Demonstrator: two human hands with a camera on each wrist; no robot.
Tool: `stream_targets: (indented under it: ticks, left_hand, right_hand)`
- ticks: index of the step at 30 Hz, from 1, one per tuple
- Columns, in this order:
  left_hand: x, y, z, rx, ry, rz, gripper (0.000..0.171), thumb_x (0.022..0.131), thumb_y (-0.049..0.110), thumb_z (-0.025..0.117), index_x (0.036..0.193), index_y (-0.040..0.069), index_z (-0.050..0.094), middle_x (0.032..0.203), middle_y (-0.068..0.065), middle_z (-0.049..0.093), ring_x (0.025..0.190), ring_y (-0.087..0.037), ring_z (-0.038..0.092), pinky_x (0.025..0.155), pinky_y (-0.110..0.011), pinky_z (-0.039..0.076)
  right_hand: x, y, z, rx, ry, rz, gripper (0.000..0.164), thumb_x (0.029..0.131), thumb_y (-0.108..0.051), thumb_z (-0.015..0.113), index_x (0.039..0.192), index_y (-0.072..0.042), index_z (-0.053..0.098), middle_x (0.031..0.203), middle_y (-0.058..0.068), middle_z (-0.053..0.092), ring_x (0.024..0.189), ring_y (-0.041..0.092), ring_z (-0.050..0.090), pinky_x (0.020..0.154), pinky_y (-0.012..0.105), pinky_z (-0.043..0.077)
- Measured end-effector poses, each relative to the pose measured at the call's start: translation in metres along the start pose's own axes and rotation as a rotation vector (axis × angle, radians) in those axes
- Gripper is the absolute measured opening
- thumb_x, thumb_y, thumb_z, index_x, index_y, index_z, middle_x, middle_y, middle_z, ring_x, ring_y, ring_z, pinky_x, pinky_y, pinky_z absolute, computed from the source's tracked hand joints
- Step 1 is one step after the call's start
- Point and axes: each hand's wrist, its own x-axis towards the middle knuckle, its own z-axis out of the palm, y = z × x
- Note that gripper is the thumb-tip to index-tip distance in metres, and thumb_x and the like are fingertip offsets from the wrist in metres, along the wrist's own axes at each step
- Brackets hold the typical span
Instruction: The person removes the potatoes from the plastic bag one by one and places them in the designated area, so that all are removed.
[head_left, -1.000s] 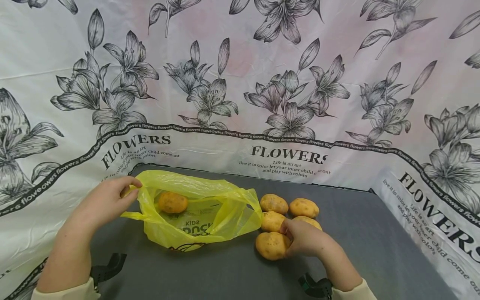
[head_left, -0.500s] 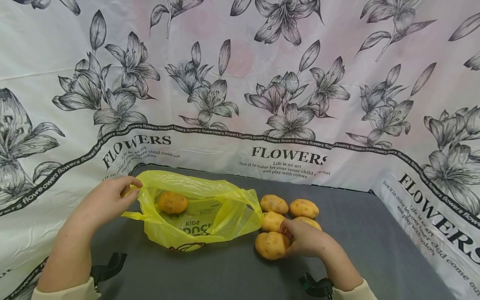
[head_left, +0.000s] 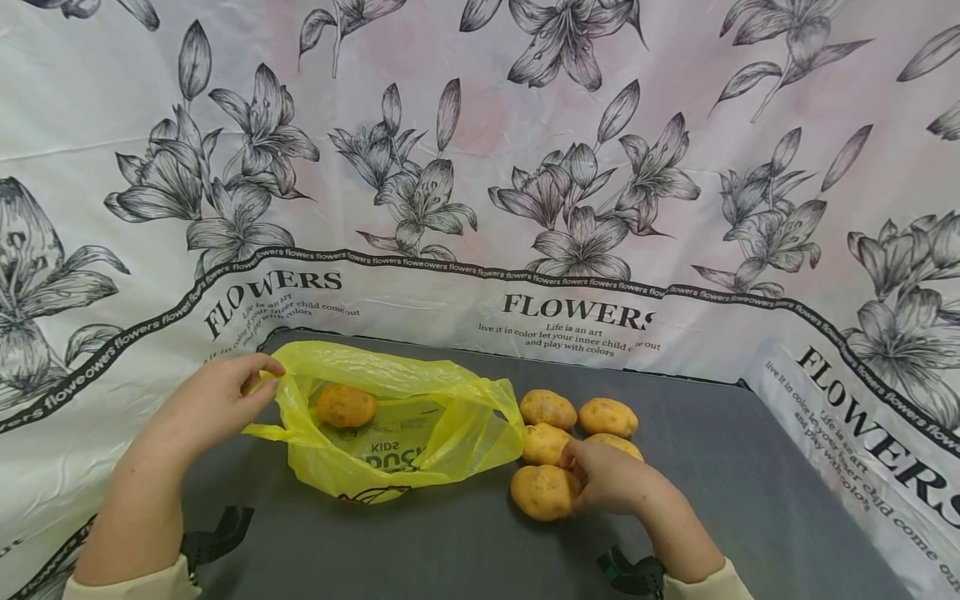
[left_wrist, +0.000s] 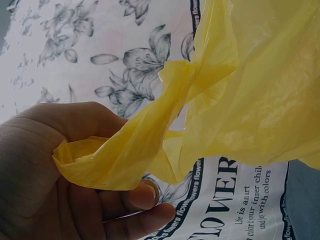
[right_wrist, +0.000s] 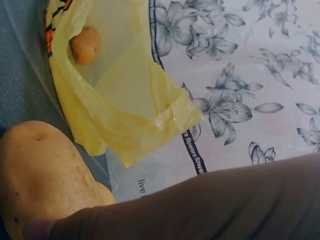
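Note:
My left hand (head_left: 225, 400) holds the left rim of a yellow plastic bag (head_left: 397, 367). In the left wrist view the twisted handle (left_wrist: 125, 155) of the bag lies between thumb and curled fingers. The mouth of the bag gapes upward, and one potato (head_left: 347, 405) lies inside. On the right, my right hand (head_left: 615, 479) grips the nearest potato (head_left: 538, 492) from its right side, its fingertips hidden between potatoes. That potato looms large in the right wrist view, where only part of the hand shows.
Behind the gripped potato sit several more, including a back-left potato (head_left: 548, 408), a back-right potato (head_left: 608, 416) and a middle potato (head_left: 545, 443). All rest on a grey table (head_left: 420, 550). A floral curtain (head_left: 480, 208) closes off the back and sides.

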Motion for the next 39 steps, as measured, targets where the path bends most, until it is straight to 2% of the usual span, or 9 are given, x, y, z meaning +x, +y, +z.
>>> stream_targets:
  ticks: [6, 18, 35, 39]
  left_hand:
    - [-0.0004, -0.0011, -0.0003, -0.001, -0.002, 0.005, 0.030, 0.103, 0.016, 0.059, 0.125, -0.003, 0.065, 0.079, -0.003, 0.049, 0.071, -0.020, 0.046, 0.060, -0.037, 0.039]
    - [-0.0001, -0.0014, -0.0001, 0.000, 0.008, 0.016, 0.028, 0.101, 0.015, 0.059, 0.122, -0.001, 0.066, 0.079, -0.004, 0.048, 0.071, -0.020, 0.046, 0.060, -0.037, 0.039]
    - [-0.0008, -0.0005, 0.0004, -0.004, -0.001, 0.017, 0.028, 0.102, 0.015, 0.058, 0.123, -0.002, 0.065, 0.078, -0.003, 0.047, 0.069, -0.020, 0.045, 0.059, -0.036, 0.039]
    - [-0.0011, -0.0002, 0.0005, -0.004, -0.002, 0.012, 0.028, 0.102, 0.015, 0.058, 0.124, -0.002, 0.065, 0.077, -0.003, 0.047, 0.068, -0.019, 0.045, 0.058, -0.036, 0.039]
  right_hand:
    - [0.0004, -0.0036, 0.0031, -0.067, 0.027, 0.065, 0.052, 0.062, 0.001, 0.094, 0.102, -0.007, 0.061, 0.079, 0.003, 0.053, 0.071, 0.019, 0.050, 0.065, 0.036, 0.042]
    - [0.0003, -0.0024, 0.0071, -0.111, 0.054, 0.026, 0.051, 0.060, -0.003, 0.091, 0.098, -0.010, 0.058, 0.077, 0.001, 0.052, 0.069, 0.017, 0.049, 0.062, 0.035, 0.041]
    - [0.0003, -0.0031, 0.0088, -0.114, 0.074, 0.038, 0.050, 0.062, -0.001, 0.090, 0.098, -0.009, 0.057, 0.077, 0.001, 0.052, 0.069, 0.018, 0.048, 0.063, 0.035, 0.041]
    - [0.0011, -0.0040, 0.0086, -0.112, 0.071, 0.070, 0.051, 0.062, 0.002, 0.090, 0.100, -0.008, 0.058, 0.079, 0.002, 0.052, 0.070, 0.019, 0.049, 0.065, 0.037, 0.042]
